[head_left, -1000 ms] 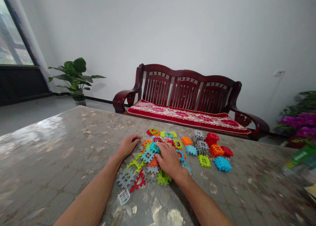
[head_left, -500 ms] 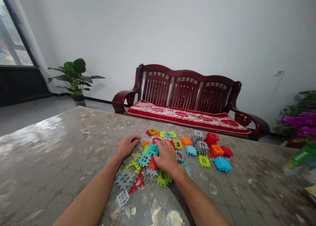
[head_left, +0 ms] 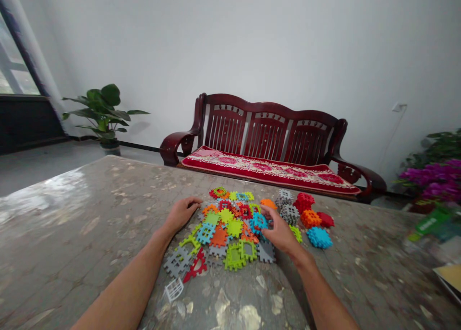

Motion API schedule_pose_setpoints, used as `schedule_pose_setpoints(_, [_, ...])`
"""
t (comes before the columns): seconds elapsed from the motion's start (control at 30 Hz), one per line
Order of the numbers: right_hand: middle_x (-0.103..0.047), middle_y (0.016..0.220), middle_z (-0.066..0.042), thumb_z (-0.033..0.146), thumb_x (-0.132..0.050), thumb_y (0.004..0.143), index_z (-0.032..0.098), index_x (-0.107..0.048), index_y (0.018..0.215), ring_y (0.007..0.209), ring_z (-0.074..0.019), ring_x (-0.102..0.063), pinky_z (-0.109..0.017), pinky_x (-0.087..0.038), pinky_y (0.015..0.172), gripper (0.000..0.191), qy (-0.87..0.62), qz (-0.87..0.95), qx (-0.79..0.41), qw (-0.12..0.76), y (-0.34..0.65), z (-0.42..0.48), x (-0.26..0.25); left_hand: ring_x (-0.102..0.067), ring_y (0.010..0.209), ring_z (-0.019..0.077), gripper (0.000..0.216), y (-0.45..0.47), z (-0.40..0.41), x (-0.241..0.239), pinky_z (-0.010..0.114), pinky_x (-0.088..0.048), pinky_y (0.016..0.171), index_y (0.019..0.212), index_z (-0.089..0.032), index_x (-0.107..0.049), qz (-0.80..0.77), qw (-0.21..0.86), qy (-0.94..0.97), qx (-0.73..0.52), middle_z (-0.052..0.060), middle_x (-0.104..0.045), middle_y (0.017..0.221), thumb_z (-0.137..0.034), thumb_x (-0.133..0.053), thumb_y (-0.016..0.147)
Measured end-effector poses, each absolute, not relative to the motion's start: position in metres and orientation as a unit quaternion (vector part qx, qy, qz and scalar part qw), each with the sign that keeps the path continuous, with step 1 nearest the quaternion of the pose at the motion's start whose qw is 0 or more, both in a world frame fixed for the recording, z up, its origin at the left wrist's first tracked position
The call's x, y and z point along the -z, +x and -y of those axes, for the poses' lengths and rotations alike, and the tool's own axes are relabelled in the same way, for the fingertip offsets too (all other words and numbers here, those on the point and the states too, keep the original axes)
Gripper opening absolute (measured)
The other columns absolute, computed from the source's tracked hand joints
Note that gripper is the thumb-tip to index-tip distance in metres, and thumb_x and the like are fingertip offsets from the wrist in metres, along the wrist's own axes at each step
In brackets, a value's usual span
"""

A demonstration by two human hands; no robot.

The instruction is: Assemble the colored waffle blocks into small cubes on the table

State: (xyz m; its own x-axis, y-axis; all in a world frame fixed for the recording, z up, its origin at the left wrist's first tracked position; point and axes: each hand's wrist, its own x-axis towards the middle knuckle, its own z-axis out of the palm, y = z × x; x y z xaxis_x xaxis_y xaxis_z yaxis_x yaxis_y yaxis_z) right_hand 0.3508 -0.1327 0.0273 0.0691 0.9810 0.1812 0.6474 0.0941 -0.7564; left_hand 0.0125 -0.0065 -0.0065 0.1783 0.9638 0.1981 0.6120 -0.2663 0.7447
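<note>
A heap of flat, notched plastic building tiles [head_left: 225, 229] in green, orange, blue, grey and red lies on the marble table [head_left: 72, 224]. My left hand [head_left: 182, 212] rests at the heap's left edge with its fingers curled down onto the tabletop. My right hand [head_left: 281, 233] is at the heap's right side, fingers pinched on a blue tile [head_left: 258, 222]. Small stacks of tiles [head_left: 306, 214] in grey, red, orange and blue stand just right of that hand. A white grid piece [head_left: 174, 288] lies near my left forearm.
A dark red wooden bench [head_left: 266, 147] with a flowered cushion stands behind the table against a white wall. A potted plant [head_left: 103, 114] is at the back left, purple flowers [head_left: 432, 178] at the right. Green and yellow papers [head_left: 439, 238] lie at the table's right edge.
My right hand has slid from the middle of the heap to its right side and closed on a blue tile, uncovering the tiles beneath. The left hand stayed put. The view shifted slightly.
</note>
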Motion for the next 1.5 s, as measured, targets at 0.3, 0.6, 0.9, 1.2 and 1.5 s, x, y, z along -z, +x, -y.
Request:
schedule_pose_setpoints(0.3, [-0.063,0.13,-0.008,0.011,-0.06,0.06,0.024,-0.052,0.138,0.12,-0.0252,-0.057,-0.04,-0.043,0.104,0.08,-0.626,0.693,-0.191,0.302,0.354,0.132,-0.012,-0.069,0.085,0.0238,0.034,0.013,0.007,0.005,0.034,-0.051,0.085,0.094,-0.023,-0.074,-0.547,0.257,0.722,-0.338,0.002,-0.078,0.09,-0.041,-0.052,0.076])
schedule_pose_setpoints(0.6, [-0.059,0.138,-0.009,0.014,-0.061,0.065,0.021,-0.053,0.139,0.124,-0.0274,-0.054,-0.039,-0.04,0.107,0.075,-0.651,0.707,-0.132,0.245,0.348,0.138,-0.023,-0.069,0.086,0.0232,0.034,0.013,0.007,0.005,0.033,-0.051,0.085,0.095,-0.023,-0.074,-0.546,0.253,0.725,-0.334,0.002,-0.078,0.091,-0.041,-0.051,0.078])
schedule_pose_setpoints(0.9, [-0.06,0.136,-0.009,0.012,-0.06,0.067,0.022,-0.051,0.139,0.125,-0.0261,-0.055,-0.04,-0.039,0.109,0.074,-0.63,0.718,-0.094,0.279,0.353,0.151,-0.042,-0.069,0.087,0.0232,0.035,0.012,0.005,0.008,0.034,-0.052,0.087,0.094,-0.023,-0.074,-0.55,0.25,0.726,-0.33,0.002,-0.078,0.091,-0.043,-0.052,0.077])
schedule_pose_setpoints(1.2, [-0.062,0.128,-0.009,0.018,-0.055,0.067,0.021,-0.044,0.143,0.114,-0.0229,-0.061,-0.039,-0.047,0.1,0.077,-0.68,0.618,-0.074,0.388,0.447,0.18,-0.025,-0.07,0.087,0.0244,0.036,0.01,0.005,0.006,0.034,-0.053,0.085,0.094,-0.022,-0.075,-0.549,0.243,0.733,-0.32,0.003,-0.078,0.093,-0.044,-0.051,0.077])
schedule_pose_setpoints(1.5, [-0.063,0.128,-0.01,0.017,-0.053,0.061,0.023,-0.043,0.143,0.116,-0.0239,-0.06,-0.038,-0.047,0.099,0.083,-0.748,0.548,-0.022,0.374,0.524,0.196,-0.009,-0.07,0.088,0.0246,0.038,0.01,0.004,0.008,0.034,-0.052,0.086,0.094,-0.023,-0.074,-0.55,0.244,0.729,-0.325,0.003,-0.078,0.094,-0.047,-0.052,0.076])
